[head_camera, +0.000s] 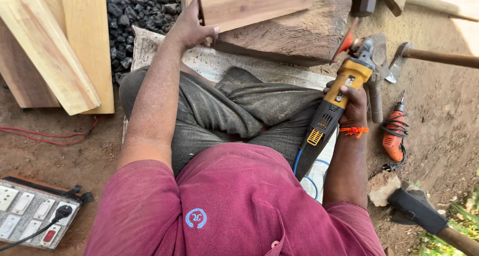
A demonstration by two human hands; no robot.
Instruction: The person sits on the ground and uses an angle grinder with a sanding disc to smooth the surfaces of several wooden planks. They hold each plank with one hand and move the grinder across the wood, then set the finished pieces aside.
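I sit cross-legged on the ground. My left hand (pixel 192 26) grips the near end of a short wooden plank (pixel 254 4) that rests on a thick dark timber block (pixel 299 34). My right hand (pixel 352 104) is closed around the body of a yellow and black angle grinder (pixel 339 96). Its red disc (pixel 344 44) points up towards the block's right end, just off the wood. A blue cable runs down from the grinder's tail past my knee.
Pale planks (pixel 55 46) lean at the upper left beside a heap of dark gravel (pixel 139 11). A switchboard with a plug (pixel 35 213) and red wires lie at the lower left. An orange drill (pixel 394 134), hammers and an axe-like tool (pixel 429 56) lie on the dirt at right.
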